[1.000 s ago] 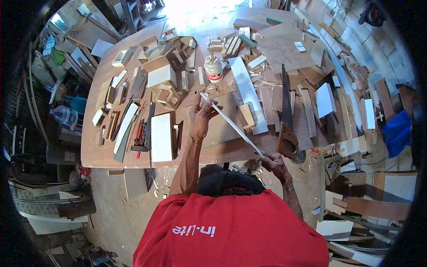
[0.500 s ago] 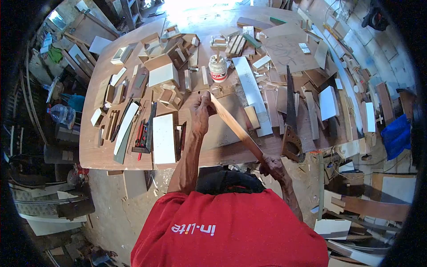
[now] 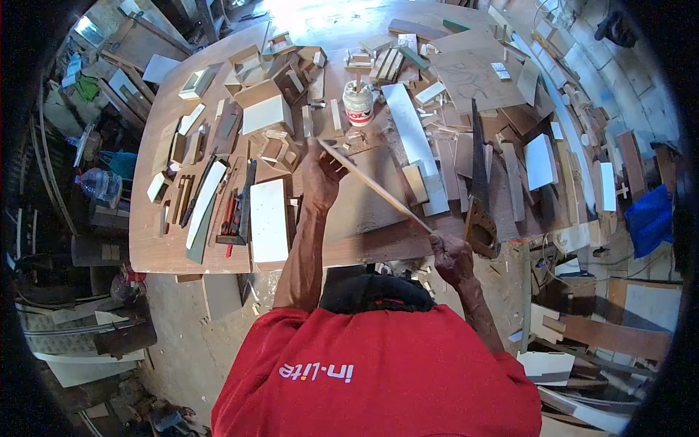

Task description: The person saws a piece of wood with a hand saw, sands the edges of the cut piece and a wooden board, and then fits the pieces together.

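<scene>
A thin wooden strip (image 3: 378, 188) slants across in front of me above the table, its narrow edge turned up. At its upper left end, my left hand (image 3: 319, 178) holds it between thumb and fingers, some of the fingers partly spread beneath. My right hand (image 3: 451, 258) is closed around the lower right end, just off the table's front edge. Under the strip lies a flat brown board (image 3: 364, 211) with a small light wood block (image 3: 414, 183) at its right side. Beyond the strip stands an open white tub (image 3: 357, 103) with a stick in it.
A handsaw (image 3: 479, 182) lies to the right of the board. On the left are a white panel (image 3: 269, 221), red-handled tools (image 3: 228, 215) and a curved white piece (image 3: 207, 204). Small wooden box shapes (image 3: 269, 109) crowd the back left. A long white board (image 3: 415, 142) lies right of the tub.
The strip has turned from showing its broad face to showing its narrow edge. My right hand has risen slightly, and my left hand has shifted a little left, with its fingers loosened.
</scene>
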